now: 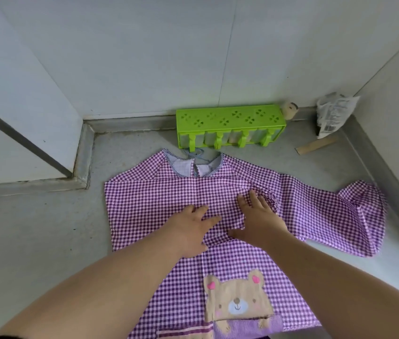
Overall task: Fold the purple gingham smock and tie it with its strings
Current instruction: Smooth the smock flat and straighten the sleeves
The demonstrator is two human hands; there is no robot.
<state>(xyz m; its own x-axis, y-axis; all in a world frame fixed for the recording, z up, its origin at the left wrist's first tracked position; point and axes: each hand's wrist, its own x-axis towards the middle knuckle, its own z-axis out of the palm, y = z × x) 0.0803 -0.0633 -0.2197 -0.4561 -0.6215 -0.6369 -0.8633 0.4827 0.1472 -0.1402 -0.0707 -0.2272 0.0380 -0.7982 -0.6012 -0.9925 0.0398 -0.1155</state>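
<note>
Nearest: brown bear appliqué pocket (239,302) on the purple gingham cotton smock (159,204), spread flat on grey floor (34,241), collar away from the person. Left hand (191,231) and right hand (258,221) press mid-chest, fingers straight, gripping nothing. Unfolded sleeve (335,211) extends rightward from the right hand, the nearer one; likely next fold inward. Strings at the collar, barely visible.
</note>
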